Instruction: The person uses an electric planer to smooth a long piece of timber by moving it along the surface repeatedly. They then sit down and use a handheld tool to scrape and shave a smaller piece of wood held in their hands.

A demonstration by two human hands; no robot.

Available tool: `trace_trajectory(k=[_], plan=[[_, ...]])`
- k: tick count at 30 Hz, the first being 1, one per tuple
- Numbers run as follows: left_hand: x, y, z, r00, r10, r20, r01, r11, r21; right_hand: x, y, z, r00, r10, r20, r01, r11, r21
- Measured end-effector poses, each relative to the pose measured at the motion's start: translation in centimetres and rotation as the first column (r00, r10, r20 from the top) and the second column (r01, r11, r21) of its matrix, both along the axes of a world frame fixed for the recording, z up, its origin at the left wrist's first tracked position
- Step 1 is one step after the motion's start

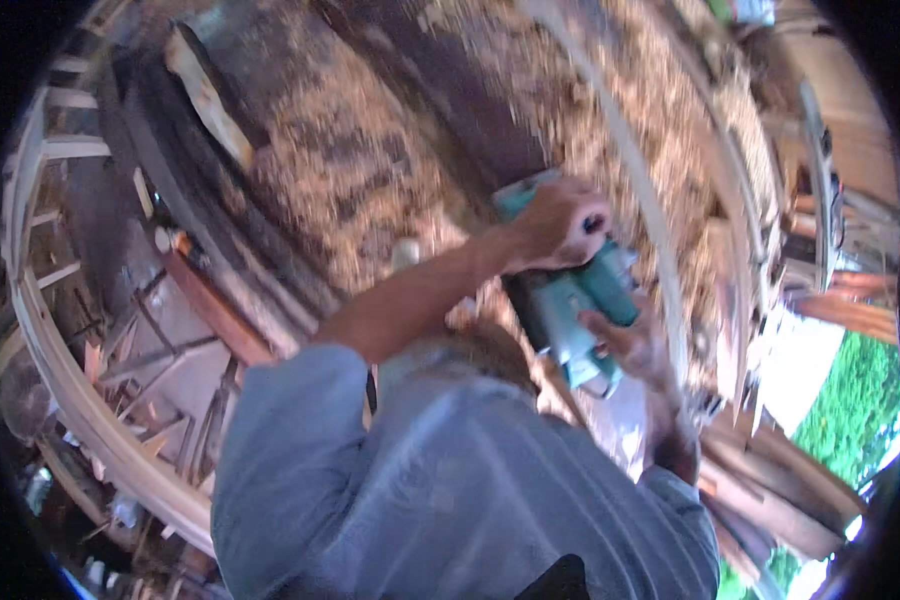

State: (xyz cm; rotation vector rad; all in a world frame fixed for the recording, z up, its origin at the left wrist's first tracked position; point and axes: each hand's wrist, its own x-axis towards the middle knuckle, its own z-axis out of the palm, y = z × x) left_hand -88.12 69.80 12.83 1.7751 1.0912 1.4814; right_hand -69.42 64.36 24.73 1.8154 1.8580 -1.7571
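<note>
A teal electric planer (567, 310) sits at the near end of a dark wooden board (455, 90), which runs away toward the upper left. My left hand (565, 225) is closed over the planer's far part, the arm reaching across from the left. At the planer's near right side, my right hand (635, 345) has its fingers curled against the teal body; motion blurs them somewhat. The planer's underside is hidden.
Wood shavings (340, 150) lie thick on both sides of the board. A dark beam (210, 230) and a reddish wooden piece (210, 305) lie to the left, beside a curved-looking pale wooden rail (90, 430). Stacked planks (770, 490) stand at the lower right.
</note>
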Motion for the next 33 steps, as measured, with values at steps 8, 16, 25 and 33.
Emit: trace_trajectory(k=[8, 16, 25, 33], plan=[[16.7, -5.8, 0.1, 0.951, -0.308, 0.027, 0.309, 0.950, -0.050, 15.6, -8.8, 1.2, 0.970, -0.217, 0.110, 0.212, 0.976, 0.059], [20.5, -8.3, 1.2, 0.906, -0.413, -0.098, 0.400, 0.908, -0.126, 20.7, -11.7, 1.5, 0.961, -0.243, 0.128, 0.223, 0.963, 0.153], [2.4, -17.5, -5.3, 0.799, 0.446, 0.403, -0.233, 0.848, -0.476, 20.3, -12.5, 0.5, 0.947, -0.301, 0.115, 0.271, 0.937, 0.220], [-16.9, -50.4, -32.4, 0.642, 0.413, -0.646, -0.730, 0.073, -0.679, 19.8, -12.5, 0.5, 0.932, -0.349, 0.094, 0.317, 0.915, 0.250]])
